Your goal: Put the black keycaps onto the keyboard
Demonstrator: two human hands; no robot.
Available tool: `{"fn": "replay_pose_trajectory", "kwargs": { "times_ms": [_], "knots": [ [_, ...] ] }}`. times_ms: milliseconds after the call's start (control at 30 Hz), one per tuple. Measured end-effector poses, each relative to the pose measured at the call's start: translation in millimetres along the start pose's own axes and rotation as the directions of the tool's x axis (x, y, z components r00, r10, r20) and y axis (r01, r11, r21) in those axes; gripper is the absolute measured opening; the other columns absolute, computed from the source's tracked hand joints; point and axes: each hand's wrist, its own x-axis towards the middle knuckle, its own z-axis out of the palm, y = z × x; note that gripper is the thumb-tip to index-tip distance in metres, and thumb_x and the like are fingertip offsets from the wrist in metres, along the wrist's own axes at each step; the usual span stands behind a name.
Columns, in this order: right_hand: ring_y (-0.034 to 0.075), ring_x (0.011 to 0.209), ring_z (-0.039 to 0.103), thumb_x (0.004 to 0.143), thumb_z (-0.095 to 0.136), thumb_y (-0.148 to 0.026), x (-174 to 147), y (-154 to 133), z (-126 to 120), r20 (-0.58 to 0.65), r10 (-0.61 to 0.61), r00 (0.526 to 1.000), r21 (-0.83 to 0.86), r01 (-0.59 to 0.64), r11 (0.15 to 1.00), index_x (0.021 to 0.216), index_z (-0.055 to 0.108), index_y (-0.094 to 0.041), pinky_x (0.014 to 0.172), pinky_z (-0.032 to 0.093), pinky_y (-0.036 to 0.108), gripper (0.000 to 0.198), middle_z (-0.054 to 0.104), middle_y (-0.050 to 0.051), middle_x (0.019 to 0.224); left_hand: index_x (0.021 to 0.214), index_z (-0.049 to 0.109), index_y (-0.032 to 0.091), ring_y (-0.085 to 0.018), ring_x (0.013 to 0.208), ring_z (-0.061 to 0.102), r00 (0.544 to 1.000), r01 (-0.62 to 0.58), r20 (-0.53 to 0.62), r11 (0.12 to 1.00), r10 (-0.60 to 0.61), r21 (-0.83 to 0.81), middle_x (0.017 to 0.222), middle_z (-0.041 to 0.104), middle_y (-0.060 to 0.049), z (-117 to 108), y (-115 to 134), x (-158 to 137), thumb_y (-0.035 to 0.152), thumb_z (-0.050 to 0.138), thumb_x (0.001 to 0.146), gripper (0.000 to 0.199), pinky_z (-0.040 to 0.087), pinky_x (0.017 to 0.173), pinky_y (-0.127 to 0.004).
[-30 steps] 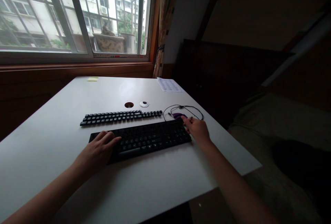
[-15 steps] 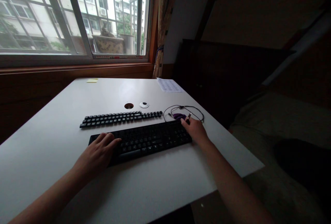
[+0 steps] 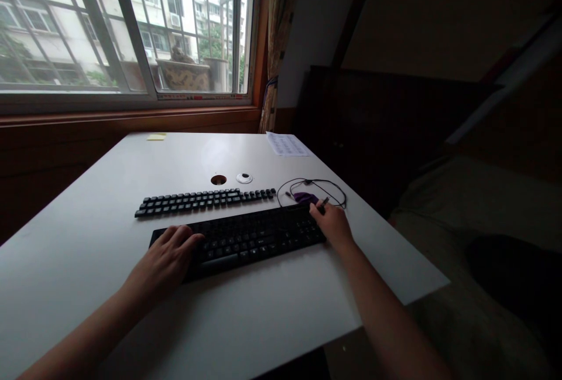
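A black keyboard (image 3: 263, 239) lies at a slant on the white table. My left hand (image 3: 173, 248) is wrapped over its left end, thumb across the top and fingers bent. At the right end, my right hand (image 3: 332, 222) is closed round a small dark tool with a light tip (image 3: 325, 201); what kind it is I cannot make out. That hand sits over the keyboard's upper right corner. Behind the keyboard, loose black keycaps (image 3: 188, 201) stand in rows. A purple cloth (image 3: 306, 197) lies just beyond my right fingers.
A thin black cable (image 3: 345, 192) loops on the table (image 3: 246, 315) to the right. Further back are a round hole (image 3: 218, 180), a white round cover (image 3: 244, 178), a printed sheet (image 3: 287, 145) and yellow sticky notes (image 3: 157, 136). The table's right edge runs beside my right forearm.
My right hand has shifted very slightly right, and the tool in it has tilted to the right. My left hand and the keyboard have hardly moved.
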Motion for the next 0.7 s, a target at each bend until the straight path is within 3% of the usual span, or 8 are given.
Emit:
{"fn": "replay_pose_trajectory", "kwargs": {
  "times_ms": [133,367,700],
  "knots": [
    [0.019,0.053,0.061,0.088,0.049,-0.050,-5,4,-2,0.010,0.063,0.998,0.086,-0.064,0.994,0.066,0.059,-0.022,0.057,0.041,0.027,0.037,0.061,0.001,0.050,0.125,0.055,0.012,-0.029,0.100,0.049,1.000,0.014,0.017,1.000,-0.014,-0.008,0.110,0.055,-0.016,-2,2,1,0.008,0.042,0.094,0.034,0.050,0.087,-0.046],
    [0.016,0.043,0.057,0.085,0.056,-0.049,-6,10,-9,0.170,0.130,0.977,0.320,-0.180,0.930,0.062,0.050,-0.022,0.049,0.043,0.024,0.036,0.056,-0.003,0.045,0.125,0.054,0.013,-0.029,0.101,0.050,1.000,0.009,0.005,1.000,-0.009,0.012,0.111,0.055,-0.015,-2,2,-1,0.007,0.042,0.093,0.035,0.049,0.088,-0.045],
    [0.013,0.038,0.051,0.090,0.049,-0.050,-3,23,-8,0.182,0.130,0.975,0.328,-0.185,0.927,0.065,0.054,-0.020,0.048,0.040,0.023,0.039,0.050,-0.005,0.042,0.125,0.054,0.013,-0.029,0.101,0.048,1.000,0.004,0.025,1.000,-0.003,-0.030,0.112,0.055,-0.015,0,-2,-1,0.010,0.042,0.095,0.033,0.048,0.088,-0.045]
  ]
}}
